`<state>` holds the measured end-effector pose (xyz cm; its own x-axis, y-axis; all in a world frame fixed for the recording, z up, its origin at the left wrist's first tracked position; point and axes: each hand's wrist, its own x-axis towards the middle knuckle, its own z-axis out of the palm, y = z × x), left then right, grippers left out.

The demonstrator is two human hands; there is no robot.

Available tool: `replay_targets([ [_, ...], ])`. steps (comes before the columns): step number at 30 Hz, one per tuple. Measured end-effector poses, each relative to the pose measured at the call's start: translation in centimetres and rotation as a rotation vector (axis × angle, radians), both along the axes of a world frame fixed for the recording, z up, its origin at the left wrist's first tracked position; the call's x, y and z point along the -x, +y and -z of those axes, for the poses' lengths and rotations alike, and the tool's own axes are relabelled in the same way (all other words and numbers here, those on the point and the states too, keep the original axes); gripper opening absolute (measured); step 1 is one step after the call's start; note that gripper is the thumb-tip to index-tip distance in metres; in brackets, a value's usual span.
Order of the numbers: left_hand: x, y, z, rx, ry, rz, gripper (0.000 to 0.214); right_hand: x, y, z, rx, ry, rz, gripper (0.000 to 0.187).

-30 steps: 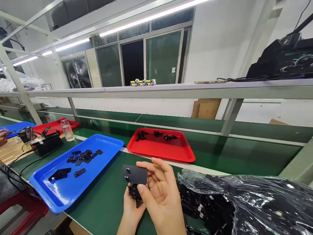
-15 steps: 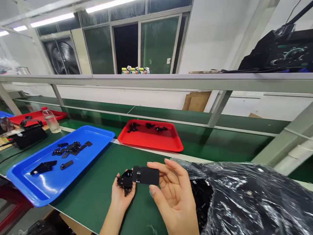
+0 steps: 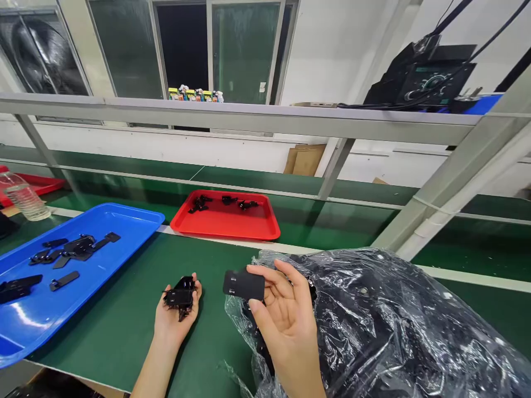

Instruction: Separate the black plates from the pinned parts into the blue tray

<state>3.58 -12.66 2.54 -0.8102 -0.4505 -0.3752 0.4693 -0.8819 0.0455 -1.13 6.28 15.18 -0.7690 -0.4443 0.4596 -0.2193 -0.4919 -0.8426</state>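
Note:
My left hand [image 3: 176, 315] is cupped palm up, its fingers curled around a small cluster of black plastic parts [image 3: 181, 296]. In my right hand [image 3: 286, 315] a flat black plastic plate [image 3: 244, 284] is pinched by its right end between thumb and fingers. The plate has rounded corners and small slots near its left end, and it is apart from the parts in my left hand. Just behind and under my right hand lies a clear plastic bag [image 3: 373, 309] full of dark pieces, its mouth partly hidden by the hand.
A blue tray [image 3: 133, 214] with several black parts stands at the left. Behind it to the right, a red tray [image 3: 224, 225] holds more black pieces. A water bottle [image 3: 25, 196] stands at the far left. A shelf [image 3: 249, 119] on metal posts crosses above the green table.
The view has turned right and down. My hands have moved apart: the plate, which overlapped the parts in my left hand, is now clear of them and over the bag's mouth.

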Motion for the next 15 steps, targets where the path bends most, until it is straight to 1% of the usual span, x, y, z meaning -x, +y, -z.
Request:
replay_targets([
  [5,0.00,0.03,-0.11,0.004,0.003,0.004,0.050,0.07,0.15,0.00,-0.014,-0.031,0.002,0.037],
  [9,-0.06,0.04,-0.16,0.004,-0.004,0.002,0.051,0.18,0.13,0.07,-0.004,-0.018,-0.012,0.036],
  [15,-0.05,0.06,-0.27,0.001,-0.008,0.003,0.049,0.19,0.02,0.09,-0.010,-0.019,0.003,0.036],
])
